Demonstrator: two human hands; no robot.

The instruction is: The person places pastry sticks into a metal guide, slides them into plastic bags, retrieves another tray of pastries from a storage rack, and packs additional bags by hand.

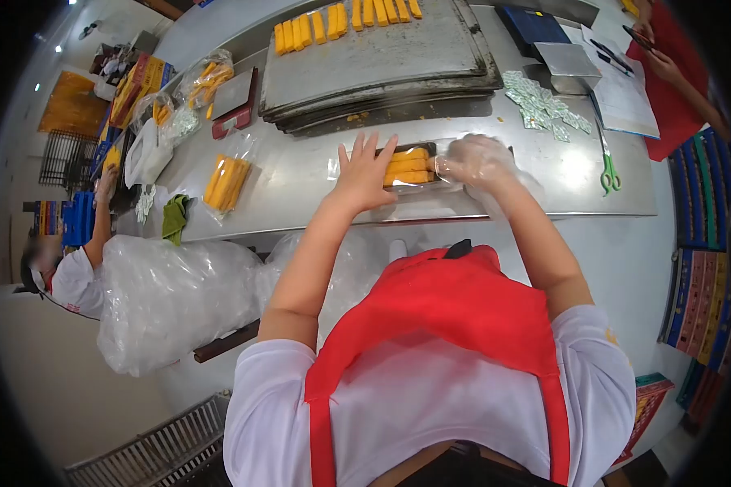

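Note:
My left hand [364, 172] is bare, with its fingers spread, beside the left end of a short stack of yellow food sticks [408, 165]. The sticks lie side by side in a narrow dark tray [432, 149], with clear plastic around them. At their right end is my right hand [477, 162], covered by a loose clear plastic glove and slightly blurred. Its fingers are curled, and thumb and fingertips close on the end of a stick. A bagged bundle of similar sticks [227, 183] lies farther left on the steel table [300, 174].
Stacked baking trays [374, 61] carry a row of yellow sticks. White sachets [544, 105], green-handled scissors [610, 174] and papers [625, 97] lie right; a red scale [235, 105] and green cloth [175, 217] left. Large plastic bags [170, 296] stand below. Other people are at both sides.

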